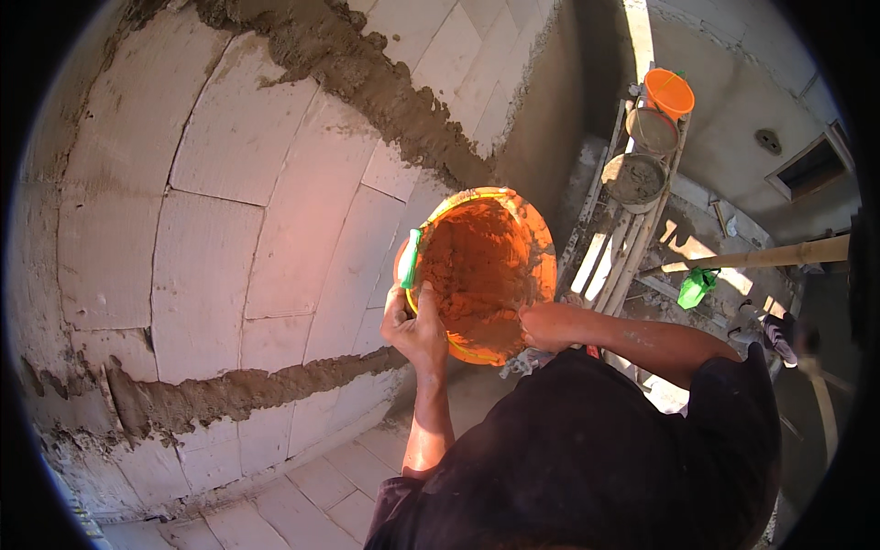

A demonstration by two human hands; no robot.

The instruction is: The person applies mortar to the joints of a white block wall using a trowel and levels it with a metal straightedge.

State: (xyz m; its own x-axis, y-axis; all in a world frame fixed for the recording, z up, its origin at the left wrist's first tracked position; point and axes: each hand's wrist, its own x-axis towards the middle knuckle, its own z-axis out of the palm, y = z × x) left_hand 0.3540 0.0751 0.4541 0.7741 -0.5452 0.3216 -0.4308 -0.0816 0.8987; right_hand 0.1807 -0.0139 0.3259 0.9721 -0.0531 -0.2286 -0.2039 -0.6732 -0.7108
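An orange bucket (484, 252) is tilted in front of me with its mouth toward me, and wet mortar coats the inside. The bucket has a yellow-green wire handle with a green grip (409, 258) on its left side. My left hand (417, 325) holds the rim at the lower left, thumb over the edge. Against the lower right of the bucket's mouth is my right hand (547, 327), its fingers curled closed. Whatever those fingers hold is hidden.
A pale block wall (220, 229) with rough grey mortar bands fills the left. Right of the bucket, a pole scaffold (610, 266) carries a mortar-filled bucket (635, 181), a grey bucket (653, 131) and another orange bucket (669, 93). A green bag (697, 288) hangs below a bamboo pole (779, 255).
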